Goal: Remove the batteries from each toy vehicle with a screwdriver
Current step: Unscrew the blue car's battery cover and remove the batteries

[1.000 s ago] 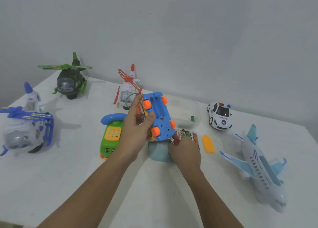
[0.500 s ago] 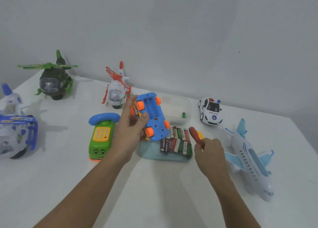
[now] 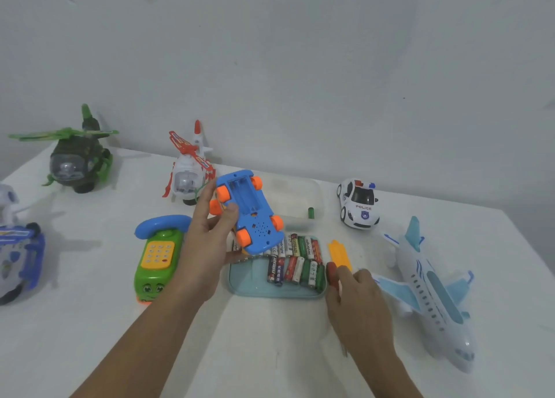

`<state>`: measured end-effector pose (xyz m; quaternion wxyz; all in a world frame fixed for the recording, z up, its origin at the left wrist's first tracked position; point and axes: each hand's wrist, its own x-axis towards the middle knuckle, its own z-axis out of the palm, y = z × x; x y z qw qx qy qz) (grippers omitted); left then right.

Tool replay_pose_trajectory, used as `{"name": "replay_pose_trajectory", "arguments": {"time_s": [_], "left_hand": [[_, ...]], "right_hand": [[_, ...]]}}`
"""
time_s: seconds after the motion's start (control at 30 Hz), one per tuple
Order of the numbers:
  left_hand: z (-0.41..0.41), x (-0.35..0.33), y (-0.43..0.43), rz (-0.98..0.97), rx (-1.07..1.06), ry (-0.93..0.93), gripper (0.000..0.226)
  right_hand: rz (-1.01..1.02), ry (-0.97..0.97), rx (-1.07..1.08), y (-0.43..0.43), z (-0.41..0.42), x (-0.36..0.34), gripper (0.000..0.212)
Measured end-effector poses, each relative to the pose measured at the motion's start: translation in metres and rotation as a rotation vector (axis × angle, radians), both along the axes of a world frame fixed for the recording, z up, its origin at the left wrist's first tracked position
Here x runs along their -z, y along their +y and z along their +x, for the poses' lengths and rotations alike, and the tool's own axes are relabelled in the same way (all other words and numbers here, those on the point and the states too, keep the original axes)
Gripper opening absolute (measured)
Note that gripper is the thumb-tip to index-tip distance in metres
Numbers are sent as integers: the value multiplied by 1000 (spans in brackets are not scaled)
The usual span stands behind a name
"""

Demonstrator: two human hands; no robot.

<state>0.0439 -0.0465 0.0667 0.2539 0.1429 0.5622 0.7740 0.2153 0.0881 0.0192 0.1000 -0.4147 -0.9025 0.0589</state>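
My left hand (image 3: 210,241) holds a blue toy car (image 3: 249,211) with orange wheels upside down above the table; its battery bay is open and looks empty. Below it lies a light blue tray (image 3: 255,283) with several batteries (image 3: 295,262) in two rows. My right hand (image 3: 360,310) rests on the table right of the tray, closed around a screwdriver with a red handle (image 3: 331,273). An orange battery cover (image 3: 339,255) lies just beyond that hand.
A green and yellow toy phone (image 3: 156,256) sits left of the tray. Behind stand a green helicopter (image 3: 75,160), a red and white helicopter (image 3: 189,169), a clear box (image 3: 300,202), and a police car (image 3: 359,205). A white plane (image 3: 432,295) lies right; a blue helicopter (image 3: 18,247) far left.
My right hand has drawn back from the tray to the right and lowered onto the table with the screwdriver. The left hand still holds the blue car, tilted a little more upright.
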Motion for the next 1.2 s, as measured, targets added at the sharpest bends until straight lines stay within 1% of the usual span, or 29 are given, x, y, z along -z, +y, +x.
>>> {"name": "replay_pose_trajectory", "arguments": {"time_s": [0.03, 0.1, 0.17, 0.2, 0.27, 0.33, 0.4, 0.43, 0.5, 0.57, 0.67, 0.77, 0.9, 0.97, 1.0, 1.07, 1.1, 1.2], "left_hand": [[0, 0, 1, -5, -5, -4, 42], [0, 0, 3, -9, -3, -11, 40], [2, -1, 5, -12, -1, -20, 39], [3, -1, 5, -13, -7, -32, 39], [4, -1, 7, -19, -22, -56, 40], [5, -1, 8, -26, -18, -65, 39], [6, -2, 10, -38, -24, -62, 41], [7, -3, 11, -44, -18, -61, 44], [9, -5, 13, -56, -10, -56, 51], [10, -7, 14, -63, -19, -58, 51], [10, -7, 14, -59, -22, -62, 47], [10, -8, 13, -81, -22, -60, 49], [11, -8, 11, -74, -9, -71, 48], [12, -11, 11, -67, 9, -63, 56], [14, -13, 10, -61, 20, -61, 59], [14, -13, 10, -57, 40, -56, 60], [14, -12, 9, -59, 44, -58, 59], [11, -7, 8, -82, 30, -68, 56]], "right_hand": [[-28, -19, -17, 6, -4, -7, 11], [-102, -1, -96, 23, -18, -21, 18], [-98, 77, -180, 41, -45, -41, 18], [-77, 82, -208, 51, -61, -47, 18], [-61, 3, -251, 68, -95, -57, 20], [-74, -123, -252, 74, -126, -61, 17], [-68, -267, -263, 73, -151, -60, 31], [-72, -340, -272, 73, -161, -56, 31], [-47, -440, -302, 72, -176, -49, 23], [-51, -482, -294, 72, -184, -43, 26], [-70, -470, -258, 76, -192, -38, 29], [-84, -436, -238, 80, -194, -37, 28], [-49, -393, -264, 82, -187, -35, 25], [-69, -349, -283, 84, -187, -38, 22], [-109, -301, -282, 87, -188, -40, 24], [-276, -144, -242, 97, -191, -44, 31], [-433, -13, -210, 101, -191, -49, 29], [-1066, 527, -120, 106, -174, -73, 15]]}}
